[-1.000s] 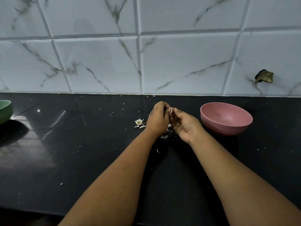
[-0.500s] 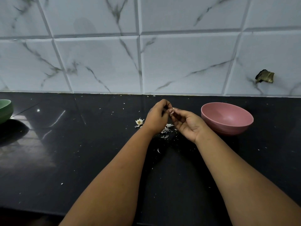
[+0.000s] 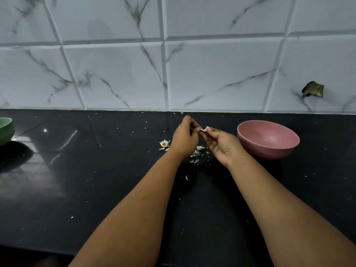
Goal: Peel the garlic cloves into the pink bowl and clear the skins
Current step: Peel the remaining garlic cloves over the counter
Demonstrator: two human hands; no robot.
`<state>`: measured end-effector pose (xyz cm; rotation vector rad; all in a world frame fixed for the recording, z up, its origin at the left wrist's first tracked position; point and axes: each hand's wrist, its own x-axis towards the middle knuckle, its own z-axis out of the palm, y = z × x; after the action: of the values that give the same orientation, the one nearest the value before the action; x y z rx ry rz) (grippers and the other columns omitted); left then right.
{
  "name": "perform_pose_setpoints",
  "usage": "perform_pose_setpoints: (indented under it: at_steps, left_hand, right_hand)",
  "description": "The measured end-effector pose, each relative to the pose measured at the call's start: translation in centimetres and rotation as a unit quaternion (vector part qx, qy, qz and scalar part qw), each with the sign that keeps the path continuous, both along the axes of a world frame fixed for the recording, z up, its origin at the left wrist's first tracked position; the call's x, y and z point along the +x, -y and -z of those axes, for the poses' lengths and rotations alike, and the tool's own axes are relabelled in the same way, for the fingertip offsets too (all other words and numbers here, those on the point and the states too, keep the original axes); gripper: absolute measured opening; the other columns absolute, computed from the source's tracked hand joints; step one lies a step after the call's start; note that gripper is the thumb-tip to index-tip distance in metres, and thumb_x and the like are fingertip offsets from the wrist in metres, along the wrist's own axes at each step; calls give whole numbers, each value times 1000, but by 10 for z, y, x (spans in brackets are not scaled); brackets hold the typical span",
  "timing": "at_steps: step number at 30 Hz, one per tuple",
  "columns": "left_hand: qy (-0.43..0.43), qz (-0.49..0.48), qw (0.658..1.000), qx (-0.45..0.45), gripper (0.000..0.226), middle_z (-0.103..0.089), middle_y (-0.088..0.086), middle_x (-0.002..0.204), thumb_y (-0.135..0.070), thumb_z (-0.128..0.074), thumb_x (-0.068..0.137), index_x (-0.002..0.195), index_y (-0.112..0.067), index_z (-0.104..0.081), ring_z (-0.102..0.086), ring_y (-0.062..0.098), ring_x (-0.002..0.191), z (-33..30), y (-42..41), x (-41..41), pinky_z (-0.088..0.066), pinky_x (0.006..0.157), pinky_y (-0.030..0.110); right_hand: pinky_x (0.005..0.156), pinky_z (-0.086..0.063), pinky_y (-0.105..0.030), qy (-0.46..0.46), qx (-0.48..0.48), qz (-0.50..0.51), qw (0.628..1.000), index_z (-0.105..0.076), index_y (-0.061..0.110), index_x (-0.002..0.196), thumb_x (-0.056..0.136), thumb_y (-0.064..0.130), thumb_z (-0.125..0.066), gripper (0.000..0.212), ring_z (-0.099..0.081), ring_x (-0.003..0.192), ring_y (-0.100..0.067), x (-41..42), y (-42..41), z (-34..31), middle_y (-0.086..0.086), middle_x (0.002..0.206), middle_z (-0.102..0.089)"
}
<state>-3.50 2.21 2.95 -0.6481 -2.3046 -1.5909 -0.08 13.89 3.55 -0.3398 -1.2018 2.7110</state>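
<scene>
A small pale garlic clove (image 3: 205,129) is held above the black counter between both hands. My right hand (image 3: 221,145) pinches it with fingertips, palm turned up. My left hand (image 3: 185,138) has curled fingers that pick at the clove's left end. Below the hands lies a scatter of white garlic skins (image 3: 197,153). A garlic root stub (image 3: 164,144) lies just left of my left hand. The pink bowl (image 3: 268,139) stands to the right of my right hand; its visible inside looks bare.
A green bowl (image 3: 5,130) sits at the counter's far left edge. The marble-tiled wall (image 3: 173,74) rises right behind the counter, with a dark chipped hole (image 3: 313,89) at the right. Tiny skin flecks dot the black counter (image 3: 96,180).
My right hand has turned palm-up and drawn slightly right, so the clove now shows between the fingertips. My left hand stays at the clove.
</scene>
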Motion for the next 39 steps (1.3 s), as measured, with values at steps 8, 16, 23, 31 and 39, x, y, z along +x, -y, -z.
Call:
perform_pose_setpoints:
  at_steps: [8, 16, 23, 31, 39]
  left_hand:
    - [67, -46, 995, 62, 3, -60, 1, 81, -12, -55, 88, 89, -13, -52, -49, 11, 66, -5, -2, 5, -42, 62, 27]
    - [61, -85, 994, 31, 25, -61, -9, 57, -20, -67, 67, 59, -18, -43, -56, 10, 56, -5, 10, 4, -47, 61, 29]
    - [34, -110, 983, -140, 28, -65, -8, 71, -13, -65, 76, 61, -24, -44, -64, 16, 80, 8, 10, -6, -49, 67, 30]
    - [20, -136, 984, -113, 28, -59, -11, 64, -34, -83, 71, 79, -18, -62, -56, 5, 66, 2, 9, -4, -41, 62, 21]
    - [43, -84, 991, -93, 14, -72, -6, 87, -17, -59, 91, 98, -22, -71, -65, 13, 85, 8, 3, -6, -52, 81, 29]
  right_hand:
    - [56, -56, -17, 6, 34, 51, 998, -52, 4, 86, 96, -4, -48, 13, -66, 68, -15, 1, 6, -1, -14, 82, -63]
    - [62, -55, -16, 12, 172, 104, 980, -56, 10, 87, 95, -3, -52, 15, -64, 71, -15, -3, 0, 10, -9, 82, -61]
    - [65, -53, -16, 4, 260, 102, 960, -65, 7, 96, 91, -7, -55, 18, -63, 70, -12, -5, 4, 16, -7, 78, -64]
    - [62, -52, -15, 0, 285, 103, 953, -68, 13, 92, 87, -11, -58, 27, -63, 71, -13, -5, 4, 16, -2, 77, -64]
    - [64, -54, -17, 9, 304, 115, 946, -65, 6, 105, 85, -9, -62, 25, -63, 68, -10, -5, 2, 17, -4, 75, -64]
